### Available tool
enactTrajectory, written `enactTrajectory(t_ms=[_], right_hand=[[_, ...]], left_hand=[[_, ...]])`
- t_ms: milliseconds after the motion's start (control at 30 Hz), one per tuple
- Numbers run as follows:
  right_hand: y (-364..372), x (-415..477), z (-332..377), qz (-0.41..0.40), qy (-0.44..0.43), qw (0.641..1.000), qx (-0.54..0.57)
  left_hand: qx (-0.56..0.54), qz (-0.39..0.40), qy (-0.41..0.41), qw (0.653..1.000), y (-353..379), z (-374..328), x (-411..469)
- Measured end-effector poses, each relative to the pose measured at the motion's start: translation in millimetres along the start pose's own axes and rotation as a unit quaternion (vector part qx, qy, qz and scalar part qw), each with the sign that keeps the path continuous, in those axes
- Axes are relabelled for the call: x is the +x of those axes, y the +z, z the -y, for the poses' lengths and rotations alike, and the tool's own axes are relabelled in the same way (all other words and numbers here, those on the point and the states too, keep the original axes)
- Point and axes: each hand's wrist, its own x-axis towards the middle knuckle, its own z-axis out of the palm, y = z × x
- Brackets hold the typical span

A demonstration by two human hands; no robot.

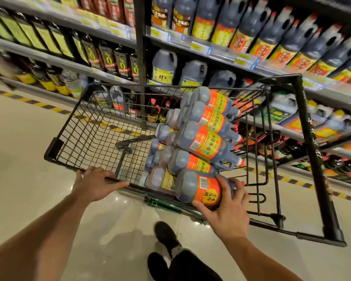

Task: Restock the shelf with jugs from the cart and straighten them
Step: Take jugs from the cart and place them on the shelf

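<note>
Lower centre of the frame: the nearest jug (199, 187) is gripped by the right hand (229, 211), thumb set on its orange label, fingers curled round the neck end. It is lying on its side at the near end of the cart (313, 149), seemingly touching the pile of jugs (203, 138) stacked along the basket's right side. The near rim, centre left, is clasped by the left hand (95, 184). Across the top, the blurred shelf (217, 54) is lined with dark shelved jugs (276, 31).

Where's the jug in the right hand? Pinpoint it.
Head view, lower centre-right: the jug lies on its side in the cart, at its near rim, nearest of the stacked jugs, with the right hand gripping it.
</note>
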Motion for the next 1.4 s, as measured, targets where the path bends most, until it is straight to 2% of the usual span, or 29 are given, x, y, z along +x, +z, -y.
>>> enactTrajectory(t_ms=[267, 500, 800, 1067, 1167, 1267, 1333, 1400], right_hand=[[24, 10, 75, 0.009, -0.012, 1.000, -0.005], [40, 20, 138, 0.017, -0.016, 1.000, -0.003], [56, 28, 197, 0.006, -0.017, 1.000, -0.003], [63, 28, 224, -0.011, 0.002, 0.999, -0.030], [55, 23, 235, 0.008, 0.016, 1.000, -0.022], [35, 21, 250, 0.062, 0.033, 0.997, -0.043], [22, 21, 265, 0.087, 0.047, 0.994, -0.049], [18, 19, 284, 0.072, 0.069, 0.993, -0.063]], left_hand=[[-0.028, 0.007, -0.052, 0.998, -35, 63, 19], [-0.007, 0.030, -0.056, 0.998, -67, 114, 41], [0.018, 0.052, -0.020, 0.998, -97, 170, 68], [0.037, 0.077, 0.011, 0.996, -110, 191, 79], [0.033, 0.100, 0.039, 0.994, -120, 200, 79], [-0.007, 0.139, 0.082, 0.987, -136, 217, 79], [-0.049, 0.133, 0.116, 0.983, -152, 233, 79], [-0.064, 0.116, 0.136, 0.982, -172, 252, 81]])
